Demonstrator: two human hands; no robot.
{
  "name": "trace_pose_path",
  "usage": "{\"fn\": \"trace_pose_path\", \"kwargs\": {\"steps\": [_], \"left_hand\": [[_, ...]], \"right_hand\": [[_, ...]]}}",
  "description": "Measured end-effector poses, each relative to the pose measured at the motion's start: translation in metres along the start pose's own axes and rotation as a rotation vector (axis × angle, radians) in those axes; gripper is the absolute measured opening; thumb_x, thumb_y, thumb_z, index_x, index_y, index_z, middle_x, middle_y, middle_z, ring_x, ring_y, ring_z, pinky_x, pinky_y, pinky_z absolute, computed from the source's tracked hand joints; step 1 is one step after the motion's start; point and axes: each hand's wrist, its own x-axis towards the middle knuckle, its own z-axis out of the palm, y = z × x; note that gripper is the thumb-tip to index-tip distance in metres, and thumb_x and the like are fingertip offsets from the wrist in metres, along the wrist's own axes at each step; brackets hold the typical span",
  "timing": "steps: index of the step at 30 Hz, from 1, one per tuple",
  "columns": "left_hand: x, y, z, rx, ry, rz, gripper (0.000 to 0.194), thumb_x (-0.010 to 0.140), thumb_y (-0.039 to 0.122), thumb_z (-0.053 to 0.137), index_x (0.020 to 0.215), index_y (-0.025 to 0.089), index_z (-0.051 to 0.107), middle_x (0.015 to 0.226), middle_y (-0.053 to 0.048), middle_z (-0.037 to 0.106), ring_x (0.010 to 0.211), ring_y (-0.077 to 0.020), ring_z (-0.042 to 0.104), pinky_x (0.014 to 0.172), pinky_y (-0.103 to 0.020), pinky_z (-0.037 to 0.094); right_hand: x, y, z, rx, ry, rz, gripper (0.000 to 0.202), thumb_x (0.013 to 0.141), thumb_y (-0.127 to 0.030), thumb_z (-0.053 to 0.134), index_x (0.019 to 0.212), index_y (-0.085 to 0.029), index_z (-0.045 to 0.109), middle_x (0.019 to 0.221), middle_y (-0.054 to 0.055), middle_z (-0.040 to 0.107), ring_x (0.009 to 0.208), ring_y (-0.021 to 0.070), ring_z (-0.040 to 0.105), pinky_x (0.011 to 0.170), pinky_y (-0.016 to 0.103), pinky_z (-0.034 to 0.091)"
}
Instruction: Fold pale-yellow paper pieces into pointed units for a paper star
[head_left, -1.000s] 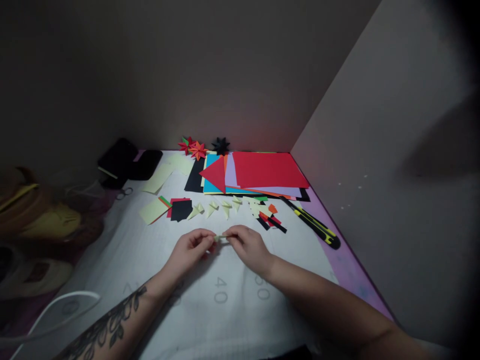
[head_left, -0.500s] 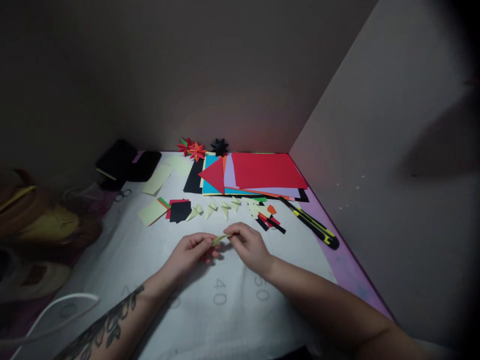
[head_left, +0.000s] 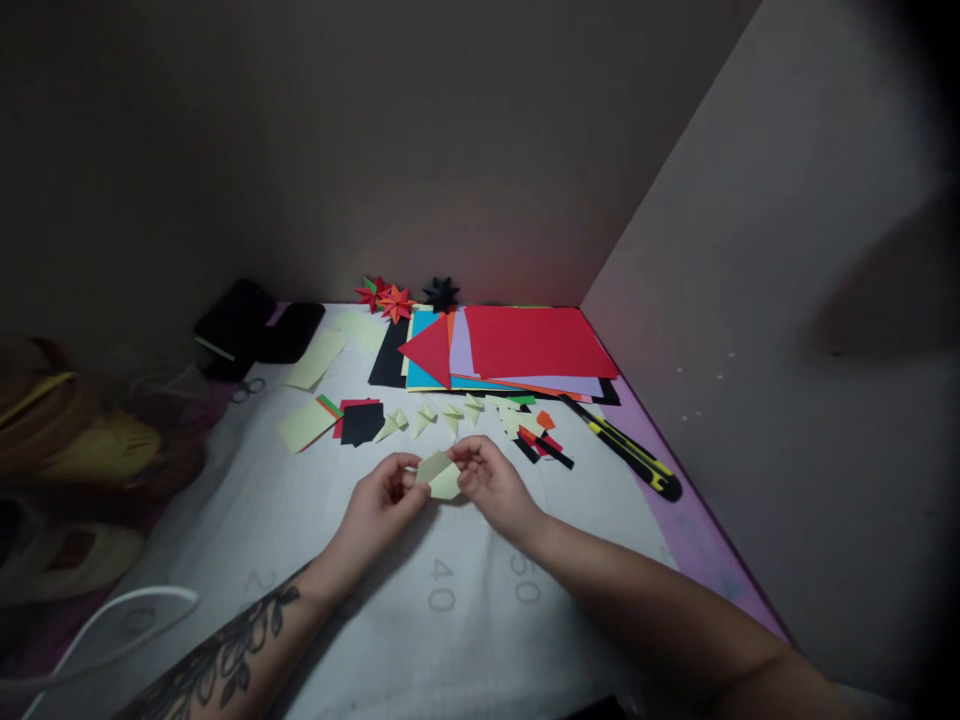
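Between my hands is a small pale yellow piece of paper (head_left: pixel 439 476), creased across its middle and showing its broad face. My left hand (head_left: pixel 386 500) pinches its left edge, thumb in front. At the opposite edge, the fingers of my right hand (head_left: pixel 495 490) are closed on the paper. Just beyond my hands lies a row of several folded pale yellow paper pieces (head_left: pixel 424 420). A stack of small paper squares (head_left: pixel 309 425), pale yellow on top, is to their left, beside black squares (head_left: pixel 361 423). Coloured paper scraps (head_left: pixel 536 430) lie to the right.
A black-and-yellow utility knife (head_left: pixel 626 450) lies at the right, near the wall. Large coloured sheets (head_left: pixel 540 342) are stacked at the back, with paper stars (head_left: pixel 395 303) behind them. Scissors (head_left: pixel 249 390) and a black case (head_left: pixel 292 332) sit at the left. A white cable (head_left: pixel 124 597) curves at lower left.
The pale yellow paper was held narrow, nearly edge-on; now it is opened out with its face showing. Both hands have shifted grip slightly around it.
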Motion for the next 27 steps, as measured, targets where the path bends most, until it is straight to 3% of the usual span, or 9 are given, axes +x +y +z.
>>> {"fn": "trace_pose_path", "kwargs": {"steps": [3,5,7,10,13,18,20,24,27], "left_hand": [[0.000,-0.001,-0.001,-0.020,0.051,-0.020,0.025,0.076,0.030,0.061,0.096,0.019,0.050,0.053,0.010,0.051,0.051,-0.0095,0.046,0.051,-0.019,0.034],[0.000,-0.003,-0.002,-0.046,0.095,-0.018,0.026,0.077,0.027,0.060,0.097,0.022,0.044,0.053,0.011,0.053,0.050,-0.0094,0.047,0.051,-0.018,0.034],[-0.001,-0.004,-0.002,-0.057,0.119,-0.014,0.024,0.077,0.025,0.059,0.092,0.023,0.040,0.053,0.011,0.054,0.050,-0.0093,0.047,0.051,-0.018,0.035],[-0.002,-0.007,-0.002,-0.020,0.094,-0.002,0.018,0.078,0.025,0.058,0.086,0.023,0.042,0.055,0.010,0.055,0.050,-0.0098,0.050,0.050,-0.018,0.036],[-0.003,-0.008,-0.003,0.065,0.038,0.021,0.015,0.082,0.027,0.055,0.095,0.020,0.053,0.061,0.005,0.060,0.056,-0.0125,0.056,0.053,-0.021,0.041],[-0.007,-0.006,-0.009,0.330,-0.065,0.184,0.027,0.087,0.028,0.050,0.107,0.018,0.065,0.100,-0.007,0.070,0.089,-0.0197,0.064,0.078,-0.030,0.050],[-0.010,-0.004,-0.012,0.505,-0.132,0.296,0.028,0.090,0.024,0.047,0.109,0.020,0.067,0.102,-0.008,0.069,0.093,-0.0197,0.062,0.083,-0.033,0.049],[-0.017,0.000,-0.013,0.921,-0.181,0.435,0.029,0.091,0.018,0.045,0.105,0.021,0.070,0.086,-0.008,0.064,0.081,-0.0212,0.058,0.073,-0.037,0.050],[-0.018,-0.001,-0.013,1.099,-0.179,0.568,0.026,0.089,0.015,0.051,0.105,0.021,0.070,0.101,-0.012,0.064,0.094,-0.0268,0.058,0.078,-0.044,0.051]], "right_hand": [[-0.002,-0.002,0.000,-0.242,0.047,-0.155,0.040,0.088,-0.046,0.057,0.118,-0.026,0.043,0.113,0.010,0.057,0.098,0.0212,0.060,0.077,0.037,0.055],[-0.004,-0.005,-0.001,-0.565,0.050,-0.392,0.046,0.081,-0.043,0.067,0.118,-0.024,0.049,0.121,0.012,0.053,0.110,0.0268,0.053,0.088,0.044,0.050],[-0.005,-0.009,-0.001,-0.842,0.003,-0.583,0.035,0.080,-0.033,0.069,0.112,-0.024,0.057,0.116,0.011,0.057,0.105,0.0263,0.053,0.090,0.044,0.048],[-0.003,-0.010,-0.002,-1.022,-0.045,-0.676,0.021,0.086,-0.014,0.059,0.104,-0.024,0.064,0.101,0.007,0.065,0.083,0.0194,0.055,0.074,0.034,0.050],[0.003,-0.007,-0.007,-0.983,-0.098,-0.714,0.019,0.088,-0.011,0.055,0.097,-0.022,0.067,0.090,0.004,0.069,0.072,0.0162,0.057,0.066,0.029,0.049],[0.010,0.004,-0.020,-0.852,-0.170,-0.728,0.020,0.090,-0.011,0.052,0.098,-0.019,0.068,0.099,0.008,0.072,0.087,0.0172,0.065,0.076,0.030,0.054],[0.011,0.006,-0.024,-0.785,-0.257,-0.674,0.021,0.091,-0.012,0.050,0.096,-0.020,0.069,0.098,0.008,0.072,0.090,0.0168,0.066,0.079,0.029,0.055],[0.015,0.005,-0.032,-0.753,-0.426,-0.501,0.025,0.093,-0.018,0.047,0.092,-0.026,0.070,0.099,0.006,0.073,0.087,0.0184,0.064,0.078,0.035,0.054],[0.018,0.002,-0.036,-0.732,-0.462,-0.420,0.025,0.093,-0.023,0.047,0.091,-0.027,0.071,0.098,0.006,0.074,0.082,0.0199,0.062,0.076,0.038,0.053]]}}
